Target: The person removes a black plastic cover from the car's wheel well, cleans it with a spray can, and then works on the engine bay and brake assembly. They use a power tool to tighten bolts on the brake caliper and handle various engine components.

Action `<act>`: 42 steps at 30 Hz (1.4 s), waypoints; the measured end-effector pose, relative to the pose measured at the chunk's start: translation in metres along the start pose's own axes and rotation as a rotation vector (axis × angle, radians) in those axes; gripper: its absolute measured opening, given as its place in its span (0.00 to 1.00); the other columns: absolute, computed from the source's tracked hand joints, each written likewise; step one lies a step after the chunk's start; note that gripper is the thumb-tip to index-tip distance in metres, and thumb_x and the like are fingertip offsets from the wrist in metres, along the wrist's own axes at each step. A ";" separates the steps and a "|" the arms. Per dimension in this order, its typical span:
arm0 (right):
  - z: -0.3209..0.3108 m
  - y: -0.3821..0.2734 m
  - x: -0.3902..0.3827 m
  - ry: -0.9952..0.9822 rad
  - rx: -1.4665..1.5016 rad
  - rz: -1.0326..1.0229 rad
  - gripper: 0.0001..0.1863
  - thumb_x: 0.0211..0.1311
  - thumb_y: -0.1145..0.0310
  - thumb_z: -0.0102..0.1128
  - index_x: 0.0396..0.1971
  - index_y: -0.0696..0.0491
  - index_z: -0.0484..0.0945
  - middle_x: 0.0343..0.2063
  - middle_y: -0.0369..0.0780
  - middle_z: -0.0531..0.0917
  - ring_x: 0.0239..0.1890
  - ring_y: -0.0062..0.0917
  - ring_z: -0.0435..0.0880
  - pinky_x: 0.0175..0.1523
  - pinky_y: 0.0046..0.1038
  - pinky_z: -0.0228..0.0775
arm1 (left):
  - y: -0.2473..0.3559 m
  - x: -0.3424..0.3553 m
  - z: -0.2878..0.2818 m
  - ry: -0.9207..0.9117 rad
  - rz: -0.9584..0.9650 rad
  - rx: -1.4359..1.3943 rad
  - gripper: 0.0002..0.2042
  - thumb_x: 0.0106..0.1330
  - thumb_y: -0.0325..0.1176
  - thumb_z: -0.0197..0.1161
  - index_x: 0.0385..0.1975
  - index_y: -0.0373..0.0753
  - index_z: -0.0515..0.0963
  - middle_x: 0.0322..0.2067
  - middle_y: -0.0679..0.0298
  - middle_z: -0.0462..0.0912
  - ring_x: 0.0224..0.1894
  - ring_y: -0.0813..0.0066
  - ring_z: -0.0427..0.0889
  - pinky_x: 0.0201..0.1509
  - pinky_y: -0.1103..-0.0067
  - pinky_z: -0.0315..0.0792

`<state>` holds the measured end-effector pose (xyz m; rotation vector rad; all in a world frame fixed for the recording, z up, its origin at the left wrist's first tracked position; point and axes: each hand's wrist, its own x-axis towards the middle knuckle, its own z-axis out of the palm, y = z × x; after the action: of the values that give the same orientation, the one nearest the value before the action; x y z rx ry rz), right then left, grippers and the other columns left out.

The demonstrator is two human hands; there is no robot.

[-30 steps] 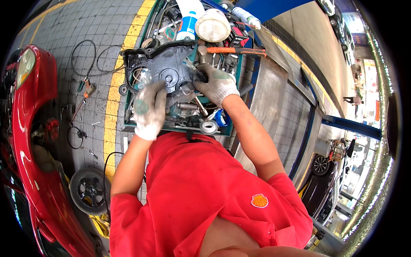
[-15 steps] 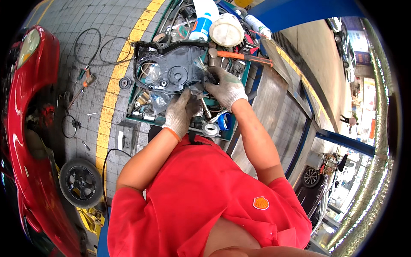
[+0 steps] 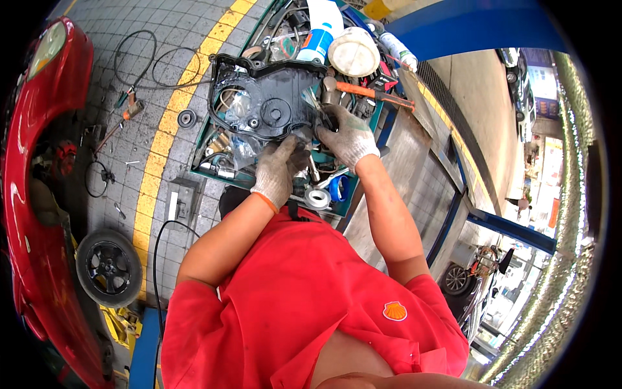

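Note:
A black plastic engine cover, wet and shiny, lies tilted over a green tray crammed with parts and tools. My left hand, in a grey-white knit glove, grips its near edge with the thumb on top. At the cover's right corner my right hand, gloved alike, is curled round the edge; its fingertips are partly hidden. Between the hands some clear plastic shows at the edge. A hammer with an orange handle lies just beyond my right hand. Below the cover are a clear plastic bag and a white tape roll.
Beyond the cover stand a blue-and-white bottle, a round whitish container and a spray can. A red car, a wheel and cables are on the left. Blue lift parts rise at the right.
The whole view has shifted slightly as my head moved. Both hands keep their places on the cover, with hardly any visible movement against it.

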<state>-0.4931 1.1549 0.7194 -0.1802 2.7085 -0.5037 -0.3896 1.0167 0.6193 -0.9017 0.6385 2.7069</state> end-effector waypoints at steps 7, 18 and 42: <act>-0.004 -0.005 -0.001 -0.028 -0.016 0.007 0.31 0.60 0.53 0.67 0.61 0.52 0.79 0.52 0.50 0.87 0.57 0.45 0.86 0.62 0.40 0.76 | -0.002 0.001 0.003 0.057 0.005 -0.053 0.18 0.76 0.44 0.64 0.50 0.33 0.76 0.43 0.55 0.86 0.39 0.61 0.87 0.44 0.67 0.81; -0.015 0.013 -0.011 0.072 0.154 -0.025 0.30 0.61 0.56 0.68 0.62 0.52 0.78 0.52 0.50 0.87 0.57 0.45 0.86 0.62 0.39 0.76 | 0.005 -0.029 -0.011 -0.243 0.270 0.579 0.22 0.75 0.41 0.64 0.60 0.32 0.72 0.45 0.57 0.85 0.45 0.67 0.88 0.47 0.72 0.83; -0.009 0.200 -0.084 0.234 0.840 0.048 0.25 0.66 0.70 0.66 0.63 0.57 0.76 0.46 0.47 0.89 0.44 0.28 0.88 0.50 0.30 0.80 | 0.044 0.017 -0.020 0.100 0.166 0.234 0.24 0.80 0.50 0.56 0.61 0.35 0.77 0.50 0.51 0.86 0.48 0.57 0.88 0.53 0.67 0.84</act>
<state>-0.4300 1.3596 0.6819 0.1826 2.4433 -1.6547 -0.4072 0.9700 0.6090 -0.9650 1.0694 2.6639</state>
